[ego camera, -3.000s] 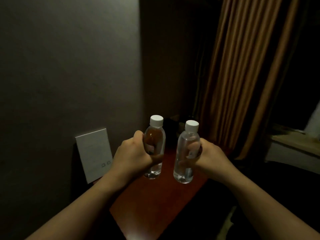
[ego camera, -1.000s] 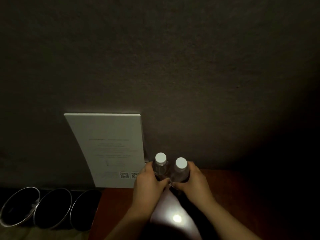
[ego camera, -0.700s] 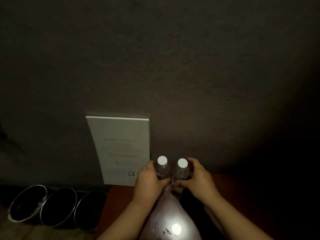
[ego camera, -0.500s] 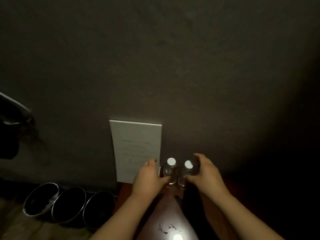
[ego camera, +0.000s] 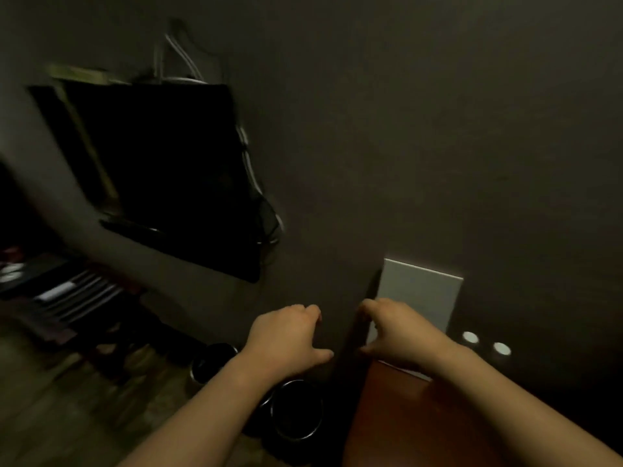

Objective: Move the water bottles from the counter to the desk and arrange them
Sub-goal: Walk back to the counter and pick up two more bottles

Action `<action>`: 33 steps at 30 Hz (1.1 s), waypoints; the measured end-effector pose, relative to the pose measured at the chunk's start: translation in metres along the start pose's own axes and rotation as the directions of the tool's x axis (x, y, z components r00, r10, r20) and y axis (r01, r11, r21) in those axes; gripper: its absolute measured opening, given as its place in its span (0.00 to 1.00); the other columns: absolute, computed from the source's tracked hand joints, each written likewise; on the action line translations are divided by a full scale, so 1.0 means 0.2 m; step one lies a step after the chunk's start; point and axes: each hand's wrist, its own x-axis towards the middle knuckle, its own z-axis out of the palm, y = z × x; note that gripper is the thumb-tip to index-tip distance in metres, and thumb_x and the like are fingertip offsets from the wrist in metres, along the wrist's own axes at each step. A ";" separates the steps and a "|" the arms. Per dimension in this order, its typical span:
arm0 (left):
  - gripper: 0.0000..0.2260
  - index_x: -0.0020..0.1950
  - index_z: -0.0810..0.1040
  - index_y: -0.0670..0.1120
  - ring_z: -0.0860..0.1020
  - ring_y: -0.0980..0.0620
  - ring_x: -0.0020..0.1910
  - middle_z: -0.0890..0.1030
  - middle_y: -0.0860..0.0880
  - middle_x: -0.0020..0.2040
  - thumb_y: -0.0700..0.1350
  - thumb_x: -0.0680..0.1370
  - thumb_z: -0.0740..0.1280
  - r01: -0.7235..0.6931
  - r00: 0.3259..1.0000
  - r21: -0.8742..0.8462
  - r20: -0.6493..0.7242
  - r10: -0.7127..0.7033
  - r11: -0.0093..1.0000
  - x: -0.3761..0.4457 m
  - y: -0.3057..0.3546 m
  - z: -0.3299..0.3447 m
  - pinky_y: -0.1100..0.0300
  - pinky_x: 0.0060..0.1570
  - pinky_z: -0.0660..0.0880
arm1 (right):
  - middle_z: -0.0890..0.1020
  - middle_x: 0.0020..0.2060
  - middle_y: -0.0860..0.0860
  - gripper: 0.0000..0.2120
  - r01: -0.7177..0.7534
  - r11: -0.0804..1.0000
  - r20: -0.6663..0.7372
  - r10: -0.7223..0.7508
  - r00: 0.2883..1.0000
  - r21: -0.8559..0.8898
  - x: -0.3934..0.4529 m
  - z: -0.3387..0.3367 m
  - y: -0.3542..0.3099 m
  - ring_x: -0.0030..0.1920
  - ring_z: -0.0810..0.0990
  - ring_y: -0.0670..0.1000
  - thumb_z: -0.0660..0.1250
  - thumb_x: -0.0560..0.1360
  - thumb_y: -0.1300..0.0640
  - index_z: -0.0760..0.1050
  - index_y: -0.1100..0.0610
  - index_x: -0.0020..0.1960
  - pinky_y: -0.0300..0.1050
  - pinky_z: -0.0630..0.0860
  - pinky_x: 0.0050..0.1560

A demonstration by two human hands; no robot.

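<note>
Two clear water bottles stand side by side on the reddish wooden desk (ego camera: 414, 419) against the wall; only their white caps show, the left bottle (ego camera: 470, 337) and the right bottle (ego camera: 501, 348), and their bodies are lost in the dark. My left hand (ego camera: 286, 338) hovers past the desk's left edge, fingers loosely curled, holding nothing. My right hand (ego camera: 401, 335) is over the desk's near-left corner, empty with fingers apart, to the left of the bottles.
A white card (ego camera: 418, 298) leans on the wall behind my right hand. Round dark metal bins (ego camera: 296, 412) sit on the floor left of the desk. A black wall-mounted screen (ego camera: 161, 176) with cables hangs at upper left. A low rack (ego camera: 67, 294) stands at far left.
Both hands have let go of the bottles and pulled back to the left. My view has swung left, so the bottles now sit at the right and the screen has come into sight.
</note>
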 end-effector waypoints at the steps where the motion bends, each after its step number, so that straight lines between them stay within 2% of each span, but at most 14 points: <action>1: 0.28 0.65 0.71 0.56 0.77 0.53 0.55 0.77 0.55 0.59 0.68 0.71 0.67 0.024 1.000 0.029 -0.008 -0.024 0.999 -0.14 -0.15 -0.05 0.55 0.47 0.76 | 0.75 0.60 0.47 0.28 0.054 0.998 0.011 -0.053 0.999 -0.033 0.03 0.02 -0.20 0.58 0.76 0.48 0.75 0.69 0.46 0.70 0.47 0.67 0.43 0.76 0.56; 4: 0.27 0.64 0.71 0.55 0.77 0.51 0.58 0.77 0.54 0.59 0.69 0.71 0.65 0.089 0.996 0.104 -0.035 -0.085 0.991 -0.53 -0.56 -0.19 0.54 0.47 0.73 | 0.76 0.60 0.46 0.30 0.202 0.977 0.050 -0.198 0.979 -0.074 0.09 0.08 -0.73 0.58 0.76 0.48 0.75 0.68 0.43 0.71 0.47 0.67 0.43 0.76 0.56; 9: 0.28 0.65 0.72 0.54 0.77 0.50 0.55 0.77 0.53 0.57 0.70 0.72 0.64 0.261 0.965 0.201 -0.034 -0.260 0.944 -1.25 -1.29 -0.39 0.53 0.45 0.76 | 0.77 0.59 0.48 0.32 0.427 0.900 0.088 -0.420 0.903 -0.087 0.15 0.25 -1.72 0.57 0.77 0.50 0.76 0.66 0.40 0.72 0.49 0.66 0.48 0.78 0.56; 11: 0.28 0.64 0.72 0.54 0.77 0.49 0.54 0.78 0.52 0.56 0.70 0.72 0.64 0.352 0.936 0.204 -0.043 -0.351 0.914 -1.51 -1.52 -0.46 0.52 0.45 0.76 | 0.78 0.57 0.49 0.30 0.505 0.857 0.114 -0.495 0.862 -0.100 0.18 0.32 -2.07 0.56 0.78 0.50 0.76 0.66 0.40 0.73 0.50 0.64 0.49 0.78 0.55; 14: 0.27 0.63 0.74 0.53 0.78 0.48 0.54 0.79 0.51 0.56 0.69 0.72 0.65 0.485 0.874 0.189 -0.066 -0.482 0.854 -1.84 -1.82 -0.54 0.54 0.44 0.74 | 0.78 0.52 0.46 0.25 0.610 0.788 0.156 -0.594 0.789 -0.086 0.23 0.39 -2.52 0.53 0.78 0.48 0.75 0.67 0.42 0.74 0.48 0.61 0.44 0.76 0.49; 17: 0.27 0.63 0.74 0.53 0.78 0.48 0.56 0.80 0.51 0.58 0.69 0.72 0.65 0.585 0.809 0.184 -0.061 -0.585 0.790 -2.05 -2.08 -0.59 0.53 0.47 0.75 | 0.79 0.50 0.44 0.23 0.681 0.730 0.187 -0.661 0.726 -0.063 0.32 0.44 -2.88 0.49 0.78 0.46 0.75 0.67 0.42 0.74 0.46 0.59 0.42 0.76 0.45; 22: 0.26 0.63 0.75 0.53 0.78 0.49 0.55 0.80 0.51 0.57 0.68 0.72 0.65 0.690 0.720 0.149 -0.051 -0.692 0.708 -2.16 -2.50 -0.68 0.54 0.50 0.76 | 0.80 0.51 0.46 0.25 0.741 0.670 0.211 -0.720 0.661 -0.036 0.63 0.50 -3.32 0.49 0.79 0.48 0.75 0.68 0.40 0.74 0.48 0.59 0.45 0.78 0.47; 25: 0.25 0.64 0.75 0.53 0.78 0.50 0.54 0.80 0.51 0.57 0.67 0.73 0.65 0.717 0.694 0.135 -0.055 -0.718 0.684 -2.09 -2.77 -0.71 0.55 0.50 0.76 | 0.81 0.53 0.45 0.26 0.755 0.656 0.210 -0.740 0.639 0.014 0.91 0.53 -3.53 0.50 0.79 0.46 0.75 0.68 0.41 0.73 0.48 0.62 0.41 0.78 0.48; 28: 0.23 0.60 0.77 0.54 0.78 0.50 0.52 0.81 0.52 0.54 0.66 0.72 0.66 0.747 0.664 0.144 -0.093 -0.742 0.650 -1.95 -3.11 -0.76 0.53 0.51 0.77 | 0.78 0.48 0.42 0.24 0.767 0.637 0.201 -0.764 0.613 0.080 1.25 0.53 -3.73 0.51 0.79 0.44 0.76 0.68 0.42 0.74 0.47 0.60 0.38 0.77 0.48; 31: 0.23 0.61 0.77 0.55 0.77 0.51 0.52 0.80 0.54 0.55 0.66 0.72 0.66 0.773 0.634 0.136 -0.126 -0.763 0.620 -1.76 -3.48 -0.83 0.55 0.49 0.75 | 0.79 0.52 0.43 0.24 0.785 0.606 0.190 -0.792 0.580 0.131 1.63 0.50 -3.95 0.52 0.79 0.44 0.75 0.70 0.44 0.73 0.47 0.62 0.38 0.77 0.51; 33: 0.23 0.63 0.76 0.56 0.77 0.52 0.54 0.79 0.54 0.57 0.66 0.72 0.66 0.799 0.601 0.079 -0.144 -0.786 0.596 -1.64 -3.74 -0.88 0.53 0.53 0.76 | 0.80 0.57 0.46 0.27 0.797 0.588 0.182 -0.806 0.563 0.138 1.89 0.48 -4.10 0.53 0.79 0.45 0.75 0.69 0.43 0.73 0.48 0.64 0.42 0.78 0.54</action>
